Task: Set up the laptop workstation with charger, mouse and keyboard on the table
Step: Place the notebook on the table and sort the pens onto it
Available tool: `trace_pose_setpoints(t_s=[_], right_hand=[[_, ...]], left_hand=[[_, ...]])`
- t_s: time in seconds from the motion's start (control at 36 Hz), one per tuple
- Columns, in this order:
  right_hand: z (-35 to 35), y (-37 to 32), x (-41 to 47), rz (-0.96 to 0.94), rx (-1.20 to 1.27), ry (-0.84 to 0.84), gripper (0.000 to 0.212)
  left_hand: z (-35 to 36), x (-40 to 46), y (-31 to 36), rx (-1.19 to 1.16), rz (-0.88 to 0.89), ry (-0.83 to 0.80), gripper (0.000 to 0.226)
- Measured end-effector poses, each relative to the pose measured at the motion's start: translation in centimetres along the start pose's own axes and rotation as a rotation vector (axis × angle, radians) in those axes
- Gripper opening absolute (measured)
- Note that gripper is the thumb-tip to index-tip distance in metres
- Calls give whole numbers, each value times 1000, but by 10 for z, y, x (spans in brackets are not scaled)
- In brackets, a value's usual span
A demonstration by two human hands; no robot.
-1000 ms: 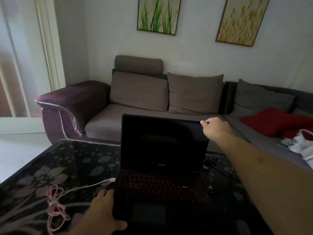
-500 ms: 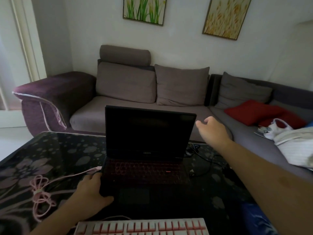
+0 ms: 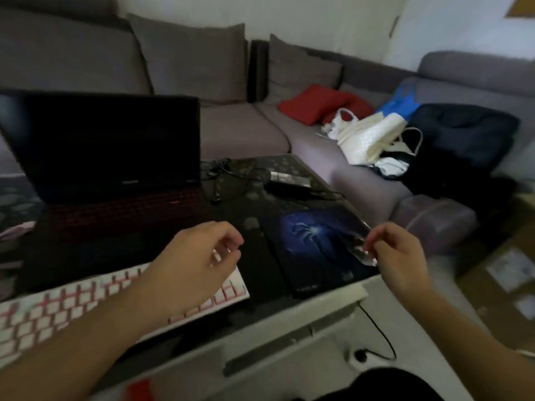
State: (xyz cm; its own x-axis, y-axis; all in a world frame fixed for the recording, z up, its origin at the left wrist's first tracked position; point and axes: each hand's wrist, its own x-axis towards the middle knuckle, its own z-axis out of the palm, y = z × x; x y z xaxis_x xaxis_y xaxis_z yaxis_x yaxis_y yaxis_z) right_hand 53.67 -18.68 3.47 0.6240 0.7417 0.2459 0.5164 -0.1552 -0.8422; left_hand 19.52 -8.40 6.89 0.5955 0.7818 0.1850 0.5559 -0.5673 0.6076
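Note:
The open black laptop (image 3: 110, 157), its screen dark and its keys glowing red, stands at the left of the dark floral table (image 3: 289, 319). A white and pink keyboard (image 3: 58, 311) lies in front of it. A dark mouse pad (image 3: 312, 241) with a blue pattern lies to the right, and behind it sits the black charger brick (image 3: 286, 188) with tangled cables. My left hand (image 3: 197, 261) hovers over the keyboard's right end, fingers loosely curled and holding nothing. My right hand (image 3: 396, 256) is at the pad's right edge with curled fingers; blur hides any grip. No mouse is visible.
A grey corner sofa (image 3: 243, 131) wraps the table's far and right sides. On it lie a red cushion (image 3: 315, 107), white and blue bags (image 3: 373, 134) and a dark bag (image 3: 463, 134). A black cable (image 3: 379, 334) hangs off the table's front.
Both hands left the laptop: the right came off the screen's corner to the mouse pad's edge, the left off the base to above the keyboard. The view swung right and down.

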Motion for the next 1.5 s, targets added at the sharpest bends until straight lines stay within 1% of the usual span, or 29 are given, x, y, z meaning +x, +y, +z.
trace_pose_setpoints(t_s=[0.06,0.11,0.19,0.28,0.36,0.39,0.42,0.47,0.53,0.61,0.67,0.75,0.81,0.89,0.94,0.97,1.0,1.06,1.08,1.14,1.17,1.19,1.25,1.31,1.33,1.42,1.5], right_hand=[[-18,28,-30,61,-36,24,30],[-25,61,-54,105,-110,-47,34],[-17,106,-73,200,-275,-264,41],[8,145,-74,239,-451,-537,44],[43,180,-74,239,-541,-680,44],[56,191,-75,216,-575,-722,48],[68,201,-75,179,-598,-780,56],[90,218,-77,112,-624,-906,78],[106,226,-81,98,-651,-970,90],[119,234,-89,74,-729,-1006,96],[122,242,-93,64,-719,-1000,95],[116,248,-99,59,-684,-974,94],[108,251,-101,21,-699,-992,93],[93,251,-105,-28,-732,-1031,86],[84,247,-109,-11,-754,-1067,79],[79,244,-111,7,-764,-1053,73],[72,239,-112,11,-773,-1004,63],[58,235,-110,-25,-799,-853,43],[52,235,-109,-48,-803,-765,36],[43,242,-109,-58,-746,-601,32],[39,248,-109,-62,-734,-559,34],[37,251,-110,-69,-743,-566,34],[35,252,-112,-96,-801,-653,30],[34,250,-114,-89,-872,-735,28],[34,248,-115,-68,-895,-752,29],[34,242,-116,39,-957,-773,29],[35,232,-110,101,-1049,-861,25]], left_hand=[[22,-8,19,-18,35,-18,16],[44,-14,35,-24,38,-43,16],[81,-19,51,-100,22,-99,17],[127,-18,57,-178,-17,-225,16],[175,-13,40,-196,-108,-292,15],[190,-12,30,-171,-131,-312,15],[205,-12,19,-151,-153,-336,15],[228,-13,-2,-105,-207,-390,19],[246,-13,-20,-82,-257,-436,23],[270,-15,-39,-57,-294,-479,30],[285,-15,-45,-18,-306,-498,35],[301,-18,-47,30,-292,-427,42],[312,-19,-45,87,-261,-398,45],[327,-23,-41,183,-210,-435,41],[338,-29,-44,239,-165,-456,32],[341,-32,-46,225,-166,-472,30],[344,-35,-47,224,-143,-481,30],[345,-38,-41,183,-127,-516,20],[345,-40,-39,160,-114,-574,19],[343,-44,-33,104,-132,-653,23],[342,-45,-30,84,-130,-664,25],[341,-47,-27,60,-143,-672,26],[340,-49,-25,1,-182,-686,26],[338,-52,-24,-81,-239,-678,19],[336,-54,-25,-100,-269,-680,16],[335,-57,-28,-117,-387,-718,19],[339,-62,-33,-115,-464,-726,19]])
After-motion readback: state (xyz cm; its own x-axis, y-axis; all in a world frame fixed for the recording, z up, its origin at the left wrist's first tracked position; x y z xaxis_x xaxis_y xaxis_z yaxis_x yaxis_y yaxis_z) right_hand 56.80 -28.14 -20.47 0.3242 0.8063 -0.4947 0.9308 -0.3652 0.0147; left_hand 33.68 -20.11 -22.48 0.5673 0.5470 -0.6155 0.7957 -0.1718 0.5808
